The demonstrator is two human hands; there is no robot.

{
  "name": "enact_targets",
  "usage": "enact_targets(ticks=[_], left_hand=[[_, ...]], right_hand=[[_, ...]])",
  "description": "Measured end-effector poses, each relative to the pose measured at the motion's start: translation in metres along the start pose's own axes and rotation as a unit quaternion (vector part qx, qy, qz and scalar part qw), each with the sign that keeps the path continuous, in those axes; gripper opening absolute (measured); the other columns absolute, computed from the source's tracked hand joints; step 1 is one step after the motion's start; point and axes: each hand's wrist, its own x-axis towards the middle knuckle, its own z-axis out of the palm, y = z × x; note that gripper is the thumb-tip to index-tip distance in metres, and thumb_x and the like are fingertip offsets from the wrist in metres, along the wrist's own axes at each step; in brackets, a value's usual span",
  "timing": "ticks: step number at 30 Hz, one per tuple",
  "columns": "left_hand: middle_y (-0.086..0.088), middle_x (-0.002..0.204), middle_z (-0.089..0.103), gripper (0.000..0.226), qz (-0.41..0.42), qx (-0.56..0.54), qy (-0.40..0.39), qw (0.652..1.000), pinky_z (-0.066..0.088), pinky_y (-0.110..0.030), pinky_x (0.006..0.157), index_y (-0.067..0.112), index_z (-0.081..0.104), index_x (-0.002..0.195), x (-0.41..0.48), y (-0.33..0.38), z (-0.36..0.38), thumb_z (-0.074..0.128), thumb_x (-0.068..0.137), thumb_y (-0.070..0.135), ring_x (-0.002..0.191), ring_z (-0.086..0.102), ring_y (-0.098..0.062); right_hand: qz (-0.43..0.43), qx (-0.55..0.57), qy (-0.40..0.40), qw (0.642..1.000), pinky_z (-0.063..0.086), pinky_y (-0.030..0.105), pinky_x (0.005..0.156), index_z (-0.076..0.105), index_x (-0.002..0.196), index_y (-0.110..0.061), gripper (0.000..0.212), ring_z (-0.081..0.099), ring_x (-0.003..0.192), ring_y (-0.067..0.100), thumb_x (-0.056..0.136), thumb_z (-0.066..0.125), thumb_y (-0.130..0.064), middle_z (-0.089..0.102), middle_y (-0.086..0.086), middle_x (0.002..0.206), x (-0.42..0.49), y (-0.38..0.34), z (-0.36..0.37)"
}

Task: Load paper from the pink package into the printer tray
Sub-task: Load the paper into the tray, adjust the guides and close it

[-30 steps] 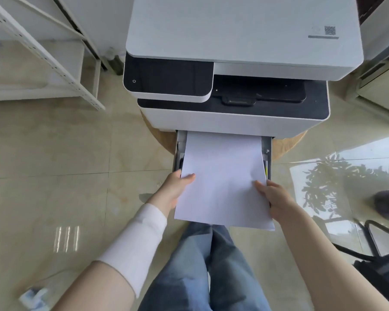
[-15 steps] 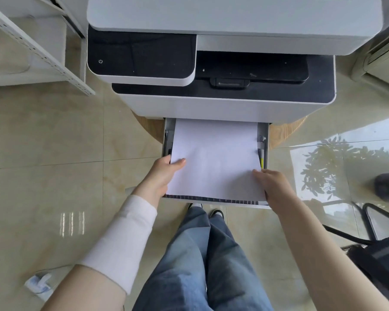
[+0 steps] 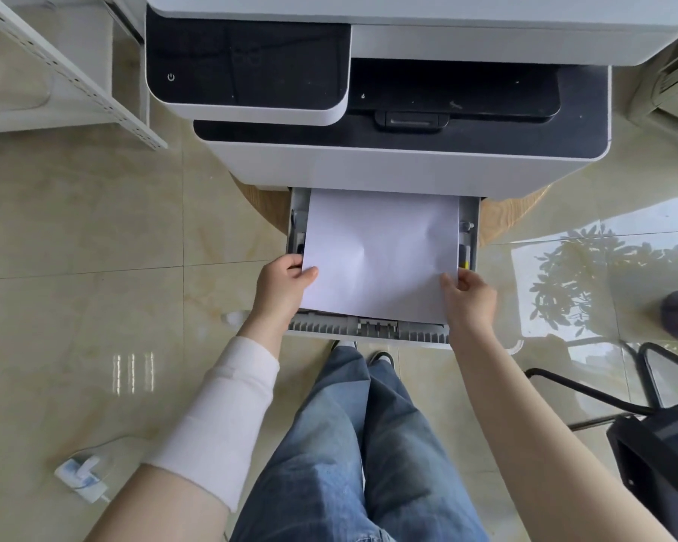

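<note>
A white stack of paper (image 3: 382,252) lies inside the pulled-out grey printer tray (image 3: 368,331), its far end under the printer body. The white and black printer (image 3: 388,166) stands on a round wooden base. My left hand (image 3: 284,285) grips the paper's near left edge, thumb on top. At the near right corner my right hand (image 3: 468,295) pinches the paper. The tray's front lip shows just below the paper. The pink package is not in view.
A white metal shelf (image 3: 67,72) stands at the left. A black chair (image 3: 658,436) is at the lower right. A white plug with a cable (image 3: 81,475) lies on the tiled floor at the lower left. My legs in jeans (image 3: 353,444) are below the tray.
The paper has slid further into the tray and now lies within it, so the tray's front lip shows. Both hands moved forward with it. The view has moved closer to the printer.
</note>
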Motion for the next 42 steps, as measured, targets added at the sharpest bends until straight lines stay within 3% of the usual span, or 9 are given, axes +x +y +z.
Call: enact_targets(ticks=[5,8,12,21,30,35,38,40,42], left_hand=[[-0.009,0.081,0.062,0.022,0.113,0.128,0.098,0.980,0.040,-0.026,0.071,0.000,0.063,0.101,-0.012,-0.006,0.008,0.063,0.084,0.015,0.079,0.055,-0.026],[-0.013,0.097,0.062,0.031,0.140,0.186,0.129,0.964,0.046,-0.034,0.077,0.006,0.061,0.107,-0.020,-0.007,0.009,0.068,0.080,0.019,0.088,0.056,-0.028],[-0.015,0.122,0.051,0.056,0.153,0.253,0.170,0.940,0.041,-0.040,0.095,0.013,0.051,0.122,-0.029,-0.013,0.006,0.075,0.073,0.024,0.112,0.044,-0.031],[-0.015,0.149,0.032,0.097,0.072,0.293,0.050,0.952,0.032,-0.045,0.106,0.010,0.016,0.144,-0.018,-0.023,-0.002,0.074,0.073,0.037,0.134,0.034,-0.033],[-0.018,0.151,0.027,0.100,0.063,0.248,0.051,0.965,0.029,-0.045,0.110,0.007,0.010,0.145,-0.017,-0.024,0.008,0.074,0.073,0.035,0.137,0.029,-0.034],[-0.029,0.152,0.002,0.108,0.074,0.060,0.273,0.957,0.007,-0.048,0.117,0.000,0.007,0.144,-0.062,-0.030,0.020,0.080,0.067,0.025,0.142,0.003,-0.039],[-0.022,0.153,0.011,0.114,-0.127,-0.086,0.228,0.962,0.018,-0.043,0.116,-0.001,0.002,0.144,-0.083,-0.031,0.035,0.080,0.068,0.031,0.141,0.015,-0.033],[-0.016,0.143,0.036,0.109,-0.270,-0.154,0.125,0.942,0.033,-0.040,0.106,0.003,0.007,0.144,-0.087,-0.028,0.050,0.077,0.069,0.041,0.130,0.038,-0.030],[-0.008,0.096,0.060,0.092,-0.318,-0.198,0.056,0.925,0.047,-0.034,0.081,0.002,0.033,0.135,-0.080,-0.025,0.066,0.075,0.067,0.048,0.091,0.058,-0.025]], right_hand=[[-0.055,-0.104,0.043,0.992,0.030,0.028,0.065,0.055,0.113,-0.005,0.025,0.049,0.086,0.029,0.089,0.049,-0.011,0.058,0.017,0.089,-0.009,0.009,0.009],[-0.155,-0.165,0.044,0.973,0.034,0.032,0.087,0.038,0.135,-0.011,0.054,0.047,0.115,0.034,0.085,0.059,-0.007,0.052,0.017,0.129,-0.019,0.012,0.009],[-0.250,-0.296,0.107,0.916,0.030,0.037,0.096,0.038,0.135,-0.008,0.074,0.037,0.112,0.039,0.072,0.075,-0.023,0.046,0.020,0.128,-0.022,0.021,-0.007],[-0.116,-0.282,-0.074,0.949,0.034,0.044,0.104,0.026,0.142,-0.012,0.089,0.039,0.126,0.034,0.072,0.075,-0.036,0.045,0.015,0.139,-0.005,0.037,-0.039],[-0.068,-0.267,-0.094,0.957,0.036,0.043,0.100,0.021,0.143,-0.013,0.093,0.040,0.127,0.032,0.070,0.076,-0.033,0.039,0.016,0.142,0.003,0.030,-0.032],[-0.116,-0.131,0.149,0.973,0.013,0.047,0.115,0.013,0.145,-0.006,0.098,0.011,0.139,0.036,0.073,0.073,-0.036,0.018,0.023,0.149,-0.048,0.031,-0.028],[0.052,0.028,0.209,0.976,0.015,0.038,0.114,0.018,0.144,-0.004,0.100,0.020,0.137,0.033,0.070,0.075,-0.039,0.023,0.020,0.147,-0.082,0.036,-0.008],[0.235,0.105,0.081,0.963,0.033,0.043,0.109,0.029,0.140,-0.006,0.102,0.041,0.127,0.030,0.062,0.076,-0.052,0.040,0.014,0.138,-0.088,0.041,0.012],[0.330,0.173,-0.040,0.927,0.048,0.038,0.097,0.048,0.119,-0.002,0.081,0.060,0.099,0.022,0.063,0.075,-0.053,0.058,0.006,0.101,-0.084,0.037,0.025]])
